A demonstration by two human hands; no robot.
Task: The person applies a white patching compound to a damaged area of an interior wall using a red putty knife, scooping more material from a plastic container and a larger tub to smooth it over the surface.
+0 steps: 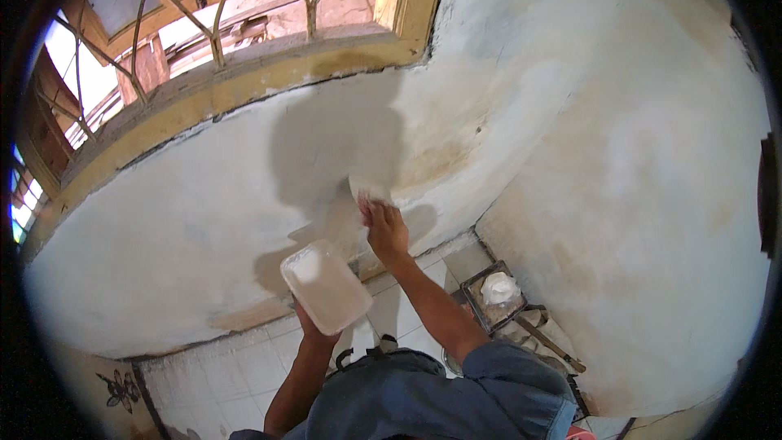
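My right hand (387,232) is closed around a pale flat scraper (358,187), its blade against the whitish wall (220,171) below the window. The hand covers most of the tool. Lower and to the left, my left hand (312,324) grips a white rectangular tray (330,289) from beneath and the side. The tray is tilted, and white residue shows along its upper rim. Most of my left fingers are hidden behind it. A shadow of my head and arms falls on the wall around the scraper.
A window with a yellow frame (326,57) and metal bars takes up the upper left. On the tiled floor (220,375) at right stands a dark-edged box (487,328) with a white lump (499,288) on it. Beside it lies a wooden-handled tool (550,342). Another wall (643,236) rises on the right.
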